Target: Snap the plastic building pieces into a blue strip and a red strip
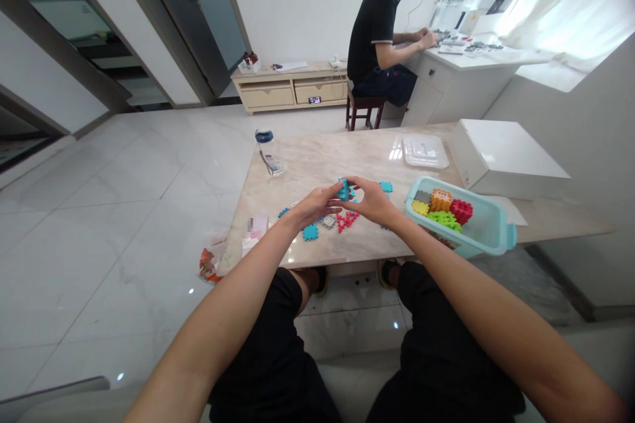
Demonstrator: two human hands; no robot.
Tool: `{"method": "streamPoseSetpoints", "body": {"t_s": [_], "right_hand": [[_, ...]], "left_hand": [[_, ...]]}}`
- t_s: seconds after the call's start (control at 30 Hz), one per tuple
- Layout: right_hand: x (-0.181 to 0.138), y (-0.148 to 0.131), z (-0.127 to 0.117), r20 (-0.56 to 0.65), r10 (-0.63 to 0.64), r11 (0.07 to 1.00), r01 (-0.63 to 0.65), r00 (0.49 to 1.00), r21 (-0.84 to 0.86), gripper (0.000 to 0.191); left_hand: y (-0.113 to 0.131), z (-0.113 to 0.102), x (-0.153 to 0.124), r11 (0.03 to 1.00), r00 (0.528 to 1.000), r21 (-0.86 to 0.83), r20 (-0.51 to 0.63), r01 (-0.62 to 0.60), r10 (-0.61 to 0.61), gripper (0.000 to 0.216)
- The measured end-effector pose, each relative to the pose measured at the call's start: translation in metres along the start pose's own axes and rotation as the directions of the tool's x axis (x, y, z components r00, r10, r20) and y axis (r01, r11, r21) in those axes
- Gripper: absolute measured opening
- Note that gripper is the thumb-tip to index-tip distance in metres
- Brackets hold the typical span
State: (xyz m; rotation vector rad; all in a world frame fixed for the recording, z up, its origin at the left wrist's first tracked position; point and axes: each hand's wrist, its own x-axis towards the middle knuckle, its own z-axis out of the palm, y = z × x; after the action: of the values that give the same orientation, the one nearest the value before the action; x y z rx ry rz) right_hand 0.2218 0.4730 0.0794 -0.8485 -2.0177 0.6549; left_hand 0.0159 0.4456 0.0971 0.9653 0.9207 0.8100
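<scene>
- The worktop (357, 152) is a smooth, glossy slab of pale beige marble pattern, rectangular, and I sit at its near edge.
- My left hand (317, 203) and right hand (371, 201) meet just above it. Between them is a teal interlocking piece (343, 190), a small flat tile with toothed, notched edges.
- Both grips are closed on that piece: left fingertips pinch it from one side, right fingertips and thumb from the other. It is lifted clear of the surface.
- Loose tiles of the same jagged shape lie under and around my hands: a teal tile (310, 232), a red tile (347, 219), a grey-white tile (329, 221) and another teal tile (385, 186) just beyond my right hand.
- A teal plastic bin (489, 232) with rounded corners and side clips sits just right of my right hand, overhanging the near edge.
- In it are an orange cube (440, 199) and a red cube (461, 211) built from tiles, a green assembly (443, 218), and yellow and grey pieces.
- Its clear lid (425, 150) lies flat further back, beside a white rectangular box (506, 155).
- A clear bottle (268, 149) with a dark blue cap lies at the far left corner, and a pink packet (256, 227) sits near the left edge.
</scene>
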Motion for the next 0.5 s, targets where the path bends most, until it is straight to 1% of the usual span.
{"method": "streamPoseSetpoints", "body": {"t_s": [0.1, 0.2, 0.27, 0.37, 0.5], "right_hand": [[0.0003, 0.0016, -0.0006, -0.017, -0.002, 1.0, 0.002, 1.0, 0.002, 0.052], [0.0, 0.0035, 0.0012, -0.024, -0.001, 1.0, 0.001, 1.0, -0.002, 0.053], [-0.0006, 0.0043, 0.0024, -0.02, -0.005, 1.0, 0.005, 1.0, -0.007, 0.057], [-0.001, 0.0044, 0.0026, -0.013, -0.019, 1.0, 0.019, 1.0, -0.008, 0.062], [-0.0001, 0.004, 0.0003, -0.023, -0.019, 1.0, 0.019, 1.0, -0.003, 0.055]], "left_hand": [[0.0021, 0.0023, -0.0017, 1.0, 1.0, -0.009, -0.001, -0.017, 0.017, 0.061], [0.0013, 0.0004, -0.0002, 1.0, 0.999, 0.01, -0.032, -0.008, 0.008, 0.059], [-0.0004, -0.002, 0.0019, 1.0, 0.999, 0.028, -0.05, -0.01, 0.011, 0.056], [-0.0027, -0.0045, 0.0044, 0.999, 0.999, 0.018, -0.046, -0.027, 0.028, 0.054], [-0.0016, -0.0022, 0.0029, 1.0, 0.999, -0.004, -0.03, -0.02, 0.02, 0.057]]}}
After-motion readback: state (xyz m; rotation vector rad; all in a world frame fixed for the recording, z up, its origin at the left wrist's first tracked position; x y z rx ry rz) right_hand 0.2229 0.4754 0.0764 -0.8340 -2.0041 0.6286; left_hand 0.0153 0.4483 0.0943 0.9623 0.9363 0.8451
